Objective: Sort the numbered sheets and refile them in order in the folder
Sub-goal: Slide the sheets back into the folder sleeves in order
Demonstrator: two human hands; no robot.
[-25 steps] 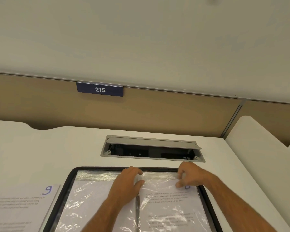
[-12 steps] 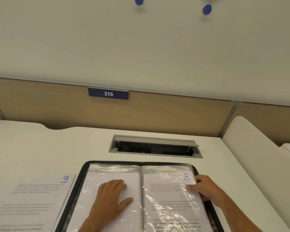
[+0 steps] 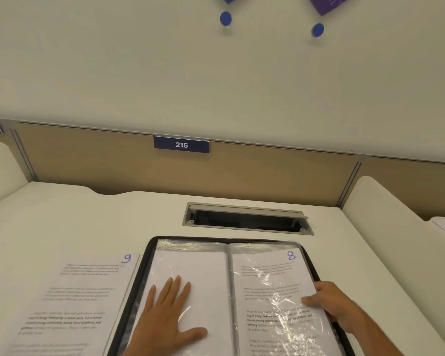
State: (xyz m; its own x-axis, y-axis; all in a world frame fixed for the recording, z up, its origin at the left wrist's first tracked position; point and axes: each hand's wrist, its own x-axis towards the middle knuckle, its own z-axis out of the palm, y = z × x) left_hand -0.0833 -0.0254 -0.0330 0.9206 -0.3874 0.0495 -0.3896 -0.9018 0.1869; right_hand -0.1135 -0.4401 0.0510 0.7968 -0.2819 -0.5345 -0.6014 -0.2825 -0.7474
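Blue nameplate (image 3: 181, 144) on partition reads "215". Loose sheet (image 3: 70, 301) bears handwritten "9"; sleeved sheet (image 3: 275, 291) in folder (image 3: 149, 255) bears "8". Body print illegible.

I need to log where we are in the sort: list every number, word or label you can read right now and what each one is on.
"215": white digits on the blue plate on the desk divider.
"9": handwritten in blue on the loose sheet left of the folder.
"8": handwritten in blue on the sleeved sheet in the folder's right page.
Printed paragraphs on both sheets: too blurred to read.
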